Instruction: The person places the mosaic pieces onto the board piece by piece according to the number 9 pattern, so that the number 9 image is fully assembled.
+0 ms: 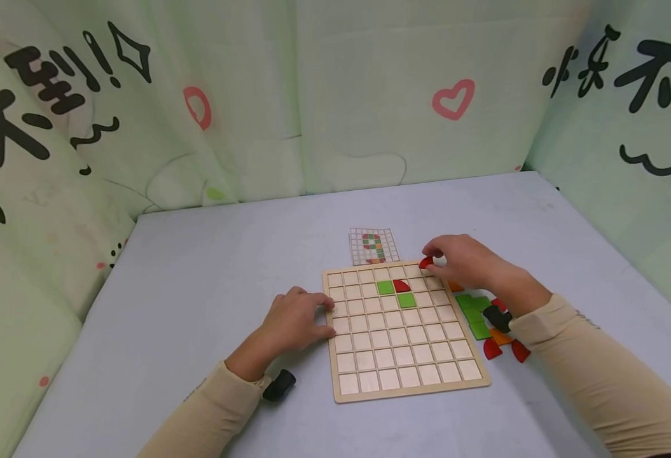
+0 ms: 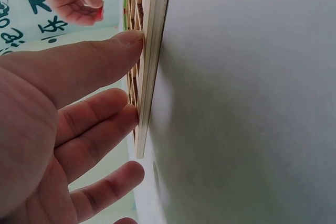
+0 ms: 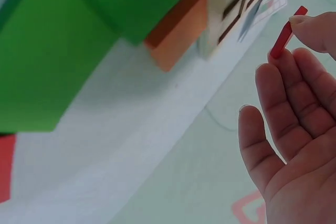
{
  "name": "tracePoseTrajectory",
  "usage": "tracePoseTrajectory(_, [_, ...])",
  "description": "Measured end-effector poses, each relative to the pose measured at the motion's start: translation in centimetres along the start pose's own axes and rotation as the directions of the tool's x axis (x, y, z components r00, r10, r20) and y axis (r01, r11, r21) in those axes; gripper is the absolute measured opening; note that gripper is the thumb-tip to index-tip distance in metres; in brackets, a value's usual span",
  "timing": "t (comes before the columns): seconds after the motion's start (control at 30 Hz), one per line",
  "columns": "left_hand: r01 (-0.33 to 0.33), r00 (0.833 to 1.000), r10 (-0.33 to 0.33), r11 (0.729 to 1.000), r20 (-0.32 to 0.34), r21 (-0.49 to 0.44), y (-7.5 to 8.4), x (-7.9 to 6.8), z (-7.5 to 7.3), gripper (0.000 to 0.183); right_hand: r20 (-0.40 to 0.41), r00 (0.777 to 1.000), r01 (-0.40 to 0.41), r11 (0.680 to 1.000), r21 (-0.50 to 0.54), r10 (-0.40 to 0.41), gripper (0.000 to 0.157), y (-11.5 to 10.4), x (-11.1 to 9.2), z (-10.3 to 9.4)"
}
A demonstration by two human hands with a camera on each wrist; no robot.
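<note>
A square wooden grid board (image 1: 389,359) lies on the table. Its upper rows hold two green square tiles (image 1: 385,288) and a red quarter-circle tile (image 1: 401,286). Along the board's left rim, my left hand (image 1: 295,321) touches the edge with thumb and fingertips, the fingers extended in the left wrist view. My right hand (image 1: 463,261) pinches another red tile (image 3: 286,36) between thumb and fingertip, above the board's far right corner.
Loose green tiles (image 1: 475,315), orange tiles (image 1: 501,337) and red tiles (image 1: 492,349) lie right of the board, partly under the right wrist. A printed pattern card (image 1: 358,256) sits against the board's far edge. Curtains (image 1: 364,95) surround the table.
</note>
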State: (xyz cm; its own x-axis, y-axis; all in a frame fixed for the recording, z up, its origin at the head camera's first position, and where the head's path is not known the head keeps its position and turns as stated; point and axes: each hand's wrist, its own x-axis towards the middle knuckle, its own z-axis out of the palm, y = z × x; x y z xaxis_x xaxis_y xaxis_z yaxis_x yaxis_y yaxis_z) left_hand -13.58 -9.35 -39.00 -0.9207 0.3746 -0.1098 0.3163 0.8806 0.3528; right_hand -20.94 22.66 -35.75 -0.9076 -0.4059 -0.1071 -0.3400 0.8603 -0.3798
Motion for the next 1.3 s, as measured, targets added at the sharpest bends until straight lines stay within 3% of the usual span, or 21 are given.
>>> tracePoseTrajectory(0.7, [-0.025, 1.0, 0.025, 0.999, 0.007, -0.049, -0.2, 0.1, 0.0, 0.039, 0.007, 0.983, 0.184, 0.982, -0.046, -0.184, 0.028, -3.3, 1.3, 1.0])
tracePoseTrajectory(0.87, [-0.056, 0.998, 0.059, 0.987, 0.015, -0.148, -0.2, 0.2, 0.1, 0.044, 0.018, 0.981, 0.193, 0.981, -0.036, -0.192, 0.028, -3.7, 1.2, 1.3])
tracePoseTrajectory(1.07, [-0.06, 0.994, 0.084, 0.959, 0.076, -0.277, -0.1, 0.4, 0.3, 0.055, 0.037, 0.979, 0.2, 0.979, -0.033, -0.199, 0.026, -4.1, 1.3, 1.5])
tracePoseTrajectory(1.3, [-0.039, 0.992, 0.073, 0.953, 0.103, -0.301, -0.4, 0.6, 0.5, 0.05, 0.06, 0.969, 0.244, 0.969, -0.046, -0.242, 0.022, -4.9, 1.6, 1.9])
